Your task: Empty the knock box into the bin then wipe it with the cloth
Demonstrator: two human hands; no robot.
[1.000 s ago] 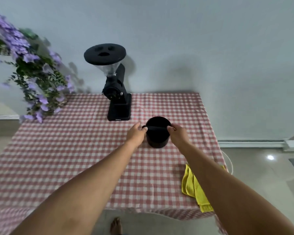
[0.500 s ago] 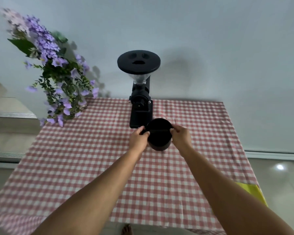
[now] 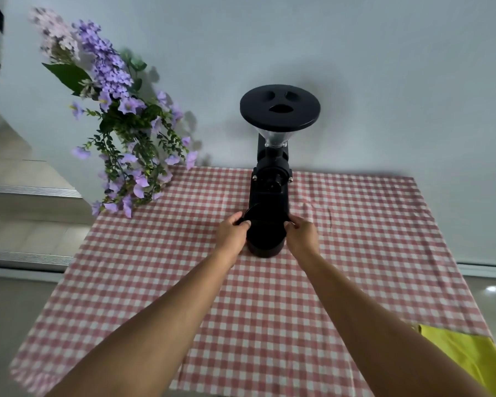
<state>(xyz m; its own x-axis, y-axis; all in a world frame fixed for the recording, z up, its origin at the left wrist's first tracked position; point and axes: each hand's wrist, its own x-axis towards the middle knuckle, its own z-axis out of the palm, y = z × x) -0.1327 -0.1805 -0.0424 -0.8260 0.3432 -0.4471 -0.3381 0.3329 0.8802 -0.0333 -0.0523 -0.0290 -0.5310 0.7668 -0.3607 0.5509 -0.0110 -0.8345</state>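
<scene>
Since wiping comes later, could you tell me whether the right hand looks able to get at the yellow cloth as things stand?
Probably not yet: the right hand is gripping the knock box, though nothing blocks the yellow cloth.

Knock box [image 3: 265, 239]: black, round, upright w/ open top, dark inside so contents can't be made out; sits on the tablecloth [image 3: 269, 310] mid-width, nearer the back edge than the front; cloth [image 3: 467, 353]: yellow, lying flat at the front right corner, partly cut off by the frame; well apart from the box.
</scene>
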